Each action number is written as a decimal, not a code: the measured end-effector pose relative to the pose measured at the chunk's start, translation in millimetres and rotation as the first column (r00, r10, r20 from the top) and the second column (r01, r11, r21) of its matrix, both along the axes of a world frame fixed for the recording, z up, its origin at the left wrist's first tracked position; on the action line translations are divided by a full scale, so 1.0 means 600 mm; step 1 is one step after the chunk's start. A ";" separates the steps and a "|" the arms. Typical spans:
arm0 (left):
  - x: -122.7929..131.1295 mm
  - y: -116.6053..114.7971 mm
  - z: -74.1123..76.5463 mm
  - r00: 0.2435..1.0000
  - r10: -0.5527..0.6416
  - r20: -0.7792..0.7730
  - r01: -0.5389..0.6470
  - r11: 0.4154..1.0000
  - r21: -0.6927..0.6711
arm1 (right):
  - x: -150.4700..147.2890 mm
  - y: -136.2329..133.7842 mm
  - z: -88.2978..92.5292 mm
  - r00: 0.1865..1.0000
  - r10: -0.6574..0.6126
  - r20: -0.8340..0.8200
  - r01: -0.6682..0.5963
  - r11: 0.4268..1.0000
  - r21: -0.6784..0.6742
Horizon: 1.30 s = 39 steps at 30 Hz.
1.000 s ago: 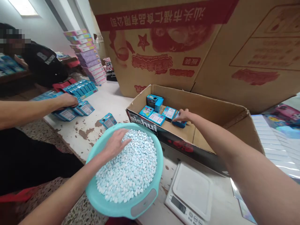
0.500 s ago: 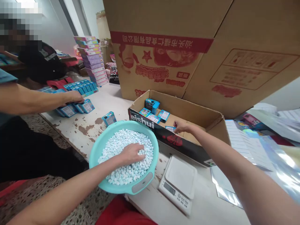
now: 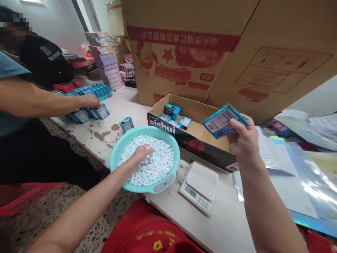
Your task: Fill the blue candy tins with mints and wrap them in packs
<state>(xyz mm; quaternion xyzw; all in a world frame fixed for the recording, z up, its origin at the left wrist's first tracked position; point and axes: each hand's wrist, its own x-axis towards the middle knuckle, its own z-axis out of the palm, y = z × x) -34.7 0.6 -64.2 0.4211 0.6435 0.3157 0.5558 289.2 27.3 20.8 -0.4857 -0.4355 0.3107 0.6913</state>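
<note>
My left hand (image 3: 142, 154) is in the turquoise basin (image 3: 118, 147), fingers curled round a few small white candies (image 3: 160, 151), with more of them heaped beneath it. In my right hand (image 3: 243, 135) is a small blue box (image 3: 222, 120), pinched between thumb and fingers and tilted, with its white label panel facing me. This hand is raised over the right end of a low cardboard tray (image 3: 201, 151) with a black printed front. Several similar blue boxes (image 3: 172, 110) lie at the tray's left end. One blue box (image 3: 126, 124) stands on the table behind the basin.
A white digital scale (image 3: 201, 182) sits right of the basin. Behind the tray rises a large brown carton (image 3: 184, 66). Paper and shiny film (image 3: 292, 182) lie at right. On the left, a co-worker's hand (image 3: 92, 101) touches blue boxes near a stack of flat boxes (image 3: 106, 63).
My right hand has lifted a blue box from the tray and brought it up to the right. My left hand has shifted left in the basin, and its fingers have closed round some candies.
</note>
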 end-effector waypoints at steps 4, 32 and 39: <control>-0.005 0.001 0.009 0.834 0.334 0.439 -0.241 0.936 -0.256 | -0.100 -0.056 -0.026 0.980 0.148 -0.132 -0.160 0.983 -0.087; 0.045 0.014 0.094 0.786 0.207 0.583 -0.426 0.864 0.267 | -0.291 -0.089 -0.097 0.716 0.406 0.568 -0.331 0.914 -0.236; 0.040 0.017 0.084 0.787 0.206 0.582 -0.411 0.878 0.245 | -0.292 -0.084 -0.102 0.727 0.414 0.548 -0.337 0.910 -0.240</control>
